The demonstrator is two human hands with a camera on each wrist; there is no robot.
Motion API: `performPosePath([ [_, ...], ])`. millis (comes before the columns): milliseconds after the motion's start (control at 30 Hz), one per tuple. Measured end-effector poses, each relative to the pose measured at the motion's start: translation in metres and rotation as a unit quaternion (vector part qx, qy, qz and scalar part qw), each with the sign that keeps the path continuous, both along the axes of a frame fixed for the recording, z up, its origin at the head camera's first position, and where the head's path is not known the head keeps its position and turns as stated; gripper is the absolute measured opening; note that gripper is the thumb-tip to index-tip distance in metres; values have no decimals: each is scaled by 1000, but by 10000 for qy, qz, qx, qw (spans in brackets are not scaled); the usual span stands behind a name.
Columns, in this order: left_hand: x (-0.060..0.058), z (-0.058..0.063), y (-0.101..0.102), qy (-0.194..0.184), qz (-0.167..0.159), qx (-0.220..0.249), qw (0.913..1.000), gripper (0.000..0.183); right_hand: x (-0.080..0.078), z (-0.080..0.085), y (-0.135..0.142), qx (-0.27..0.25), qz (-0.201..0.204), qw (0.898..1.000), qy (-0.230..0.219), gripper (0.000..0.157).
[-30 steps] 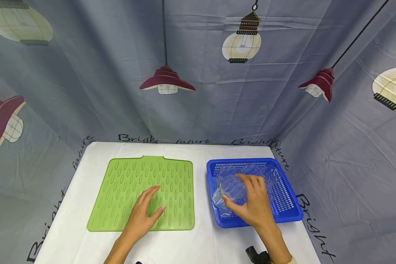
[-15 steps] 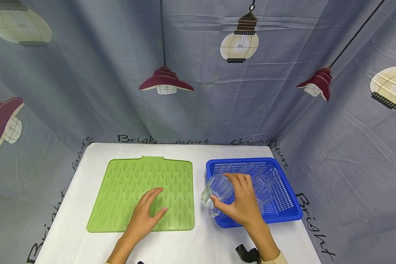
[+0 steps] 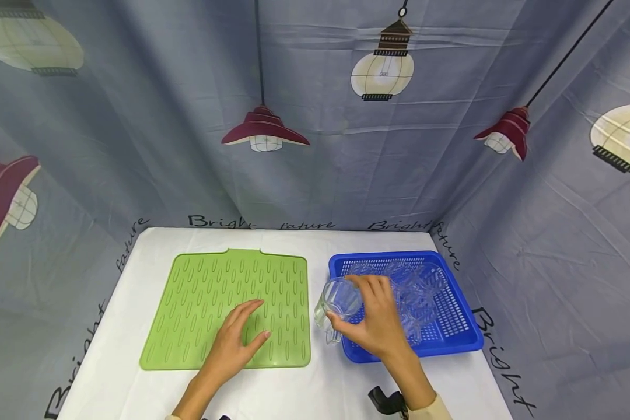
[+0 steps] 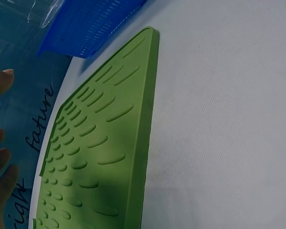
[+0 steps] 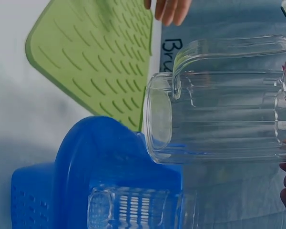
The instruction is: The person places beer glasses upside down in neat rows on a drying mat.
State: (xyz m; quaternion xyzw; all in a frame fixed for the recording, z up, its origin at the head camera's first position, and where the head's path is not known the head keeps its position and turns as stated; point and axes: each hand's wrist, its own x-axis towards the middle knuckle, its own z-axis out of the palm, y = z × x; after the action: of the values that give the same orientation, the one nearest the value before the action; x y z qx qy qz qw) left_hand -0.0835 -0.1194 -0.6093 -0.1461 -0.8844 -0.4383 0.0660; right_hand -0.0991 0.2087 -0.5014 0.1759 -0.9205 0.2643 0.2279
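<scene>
The right hand point(image 3: 370, 321) has its grip on a clear glass mug point(image 3: 341, 298), held near one end with the thumb on one side and the fingers on the other. The mug is raised at the left edge of the blue basket point(image 3: 383, 255), its handle point(image 5: 233, 49) toward the person. Inside the basket sit more clear glasses point(image 3: 417, 297), overlapping and hard to count. To the left of the basket, the left hand point(image 3: 232, 344) hovers over a green mat point(image 3: 210, 297), its grip loose, with thumb and fingers apart. The ridged mat lies flat on the white-covered table point(image 3: 322, 373), near the basket. A black device point(image 3: 387, 401) juts beside the right wrist, nearer the person than the basket. Beyond the basket hangs a grey-blue curtain point(image 3: 315, 181) printed with lamps and lettering.
</scene>
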Motion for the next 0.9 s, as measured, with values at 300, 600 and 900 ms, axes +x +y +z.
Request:
performPosePath([
  [300,-1,1,5,72,-49,43,10000,76,-4,-2,-12,-30,80,10000,15,76],
  [600,-3,-1,8,59,-90,122,9999,76,-6,-5,-26,16,210,9997,-110,77],
  [900,-4,-3,15,-320,-177,569,9977,75,-8,-9,-33,-96,441,9989,-159,77],
])
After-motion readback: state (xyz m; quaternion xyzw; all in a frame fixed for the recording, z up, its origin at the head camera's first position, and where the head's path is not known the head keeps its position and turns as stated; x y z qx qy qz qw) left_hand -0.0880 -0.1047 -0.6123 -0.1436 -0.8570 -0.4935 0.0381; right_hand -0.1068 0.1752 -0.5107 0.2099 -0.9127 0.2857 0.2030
